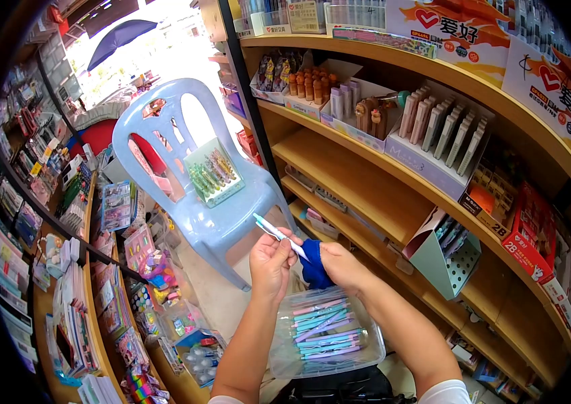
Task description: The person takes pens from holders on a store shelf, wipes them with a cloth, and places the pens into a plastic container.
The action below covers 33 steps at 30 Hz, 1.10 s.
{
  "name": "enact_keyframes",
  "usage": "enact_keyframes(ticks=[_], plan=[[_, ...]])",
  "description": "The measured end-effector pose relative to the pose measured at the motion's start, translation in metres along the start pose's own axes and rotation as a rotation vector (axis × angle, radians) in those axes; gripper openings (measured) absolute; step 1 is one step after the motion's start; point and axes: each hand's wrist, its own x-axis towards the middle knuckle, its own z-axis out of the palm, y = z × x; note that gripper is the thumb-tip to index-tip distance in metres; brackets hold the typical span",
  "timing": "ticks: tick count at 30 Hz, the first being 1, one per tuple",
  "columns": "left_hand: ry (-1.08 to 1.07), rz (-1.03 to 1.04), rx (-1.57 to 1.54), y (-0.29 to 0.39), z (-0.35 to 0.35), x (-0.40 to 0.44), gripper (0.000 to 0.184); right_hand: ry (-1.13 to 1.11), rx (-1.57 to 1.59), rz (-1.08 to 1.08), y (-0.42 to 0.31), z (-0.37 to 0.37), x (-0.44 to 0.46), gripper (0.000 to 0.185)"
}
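Pinched in the fingers of my left hand (pixel 273 262) is a white pen with a light teal end (pixel 270 228), tilted up and to the left. My right hand (pixel 344 267) grips a dark blue cloth (pixel 313 264), which touches the pen's lower end. Below both hands a clear plastic tub (pixel 373 341) holds several pastel pens (pixel 326 326) in teal, pink and purple. Ahead, a light blue plastic chair (pixel 231 225) carries a pale green box (pixel 221 195) of several pens.
Wooden shelves (pixel 326 149) on the right hold boxed pens and a tilted green box (pixel 443 262). Shelves on the left carry notebooks (pixel 73 316) and packaged goods. A black bag (pixel 339 387) lies below the tub. A dark blue umbrella (pixel 120 42) is outside.
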Motion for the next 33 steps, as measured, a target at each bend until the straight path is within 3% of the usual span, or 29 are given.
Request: enact_keyframes(ticks=[7,10,16,19,23,26,29,33], plan=[[-0.056,0.024,-0.053,0.002,0.0,0.0,0.022,0.124,0.084,-0.001,0.002,-0.005,0.002,0.019],[-0.057,0.025,-0.056,0.003,-0.002,0.0,0.021,0.265,0.165,-0.048,0.0,-0.005,0.003,0.017],[-0.007,0.039,-0.036,0.003,-0.002,0.0,0.019,0.341,0.132,-0.194,0.008,-0.004,0.006,0.012],[0.039,0.041,-0.012,0.003,-0.001,0.0,0.016,0.203,-0.042,-0.171,0.004,-0.002,0.002,0.014],[0.1,0.07,0.033,0.003,-0.002,0.001,0.012,0.08,-0.331,-0.402,0.013,0.001,0.005,0.014],[0.133,0.092,0.078,0.001,-0.001,0.001,0.011,0.027,-0.544,-0.402,0.014,0.001,0.005,0.016],[0.131,0.09,0.096,0.001,0.001,-0.001,0.012,0.103,-0.629,-0.515,0.02,0.0,0.008,0.018],[0.032,0.09,0.082,0.001,0.001,-0.003,0.016,0.035,-0.447,-0.391,0.015,0.0,0.005,0.02]])
